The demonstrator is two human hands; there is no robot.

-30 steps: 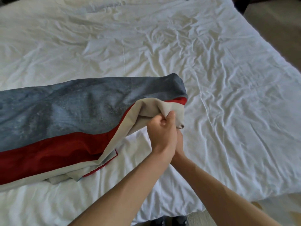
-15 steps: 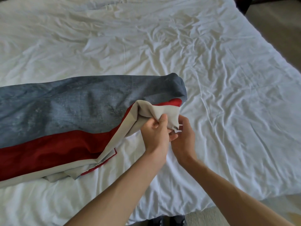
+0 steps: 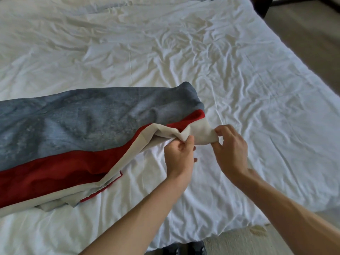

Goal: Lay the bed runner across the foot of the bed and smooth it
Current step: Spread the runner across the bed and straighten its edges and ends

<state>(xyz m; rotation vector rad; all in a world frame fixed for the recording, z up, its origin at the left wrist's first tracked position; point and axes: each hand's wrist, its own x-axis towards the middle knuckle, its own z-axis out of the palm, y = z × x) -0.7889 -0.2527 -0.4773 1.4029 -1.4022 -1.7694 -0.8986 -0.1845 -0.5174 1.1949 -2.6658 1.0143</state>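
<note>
The bed runner (image 3: 88,126), blue-grey with a red band and a cream backing, lies folded on the left half of the white bed (image 3: 239,89). Its right end stops near the bed's middle. My left hand (image 3: 181,153) pinches the cream edge at that end. My right hand (image 3: 230,148) pinches the same cream edge just to the right, a short span of cloth stretched between the two. The lower edge of the runner is bunched and doubled over near the foot of the bed.
The white sheet is heavily wrinkled. The right half of the bed is bare sheet. Wooden floor (image 3: 312,43) runs along the right side, and a dark piece of furniture (image 3: 263,6) stands at the top right corner. Pale floor (image 3: 248,240) shows below the foot edge.
My hands were together on the runner's end; the right hand has slid rightward along the cream edge, spreading it. The red band at the end shows more.
</note>
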